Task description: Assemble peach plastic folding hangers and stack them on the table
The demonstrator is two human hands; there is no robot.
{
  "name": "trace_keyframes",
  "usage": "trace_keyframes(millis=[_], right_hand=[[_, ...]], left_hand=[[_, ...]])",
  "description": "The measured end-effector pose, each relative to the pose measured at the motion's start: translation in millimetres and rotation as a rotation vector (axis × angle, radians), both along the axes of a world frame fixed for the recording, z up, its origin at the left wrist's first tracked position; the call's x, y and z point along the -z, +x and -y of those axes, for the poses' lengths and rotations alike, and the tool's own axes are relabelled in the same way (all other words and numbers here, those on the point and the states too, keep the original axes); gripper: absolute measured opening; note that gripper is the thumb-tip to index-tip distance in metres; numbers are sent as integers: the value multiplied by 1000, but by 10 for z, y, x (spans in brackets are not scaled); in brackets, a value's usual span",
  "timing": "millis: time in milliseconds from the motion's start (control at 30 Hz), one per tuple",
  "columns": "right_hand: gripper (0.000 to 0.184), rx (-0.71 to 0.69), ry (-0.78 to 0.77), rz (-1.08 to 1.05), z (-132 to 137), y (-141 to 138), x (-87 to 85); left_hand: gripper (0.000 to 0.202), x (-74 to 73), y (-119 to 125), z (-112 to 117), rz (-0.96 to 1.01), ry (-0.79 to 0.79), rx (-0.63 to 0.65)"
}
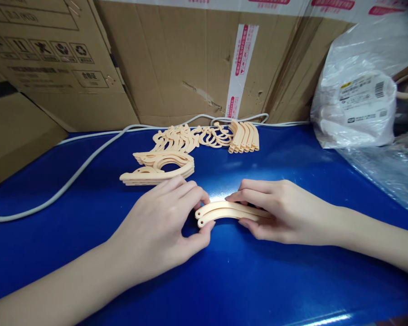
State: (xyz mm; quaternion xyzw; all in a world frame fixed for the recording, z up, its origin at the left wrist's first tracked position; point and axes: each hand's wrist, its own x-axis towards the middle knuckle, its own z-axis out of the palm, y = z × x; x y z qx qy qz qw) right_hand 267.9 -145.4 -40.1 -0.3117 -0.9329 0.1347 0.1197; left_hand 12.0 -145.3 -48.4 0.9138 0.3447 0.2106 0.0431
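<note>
Two beige curved plastic hanger arms (228,211) lie side by side low over the blue table, with a small round hole at the left end of each. My left hand (166,217) pinches their left ends between thumb and fingers. Around the right part of the same pair, my right hand (279,213) is closed, hiding their right ends. Just beyond my left hand is a stack of folded beige hangers (159,170). Farther back are a heap of hanger hooks (178,138) and a row of more curved hanger arms (244,137).
Large cardboard boxes (177,59) wall off the back and left of the blue table (204,280). A white cable (85,170) loops along the left and rear. Clear plastic bags with a labelled white item (360,106) stand at the back right.
</note>
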Motion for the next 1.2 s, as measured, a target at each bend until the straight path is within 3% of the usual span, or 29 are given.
trace_keyframes(millis=[467, 933, 1067, 1200], right_hand=[[28, -79, 69, 9, -3, 13, 24], [34, -89, 60, 38, -15, 5, -79], [35, 11, 176, 26, -111, 1, -182], [30, 196, 322, 112, -411, -20, -347]], left_hand=[[12, 25, 19, 33, -46, -153, 91], [6, 40, 8, 55, 0, -129, 96], [6, 45, -5, 53, -9, -130, 78], [6, 36, -24, 51, -23, -152, 66]])
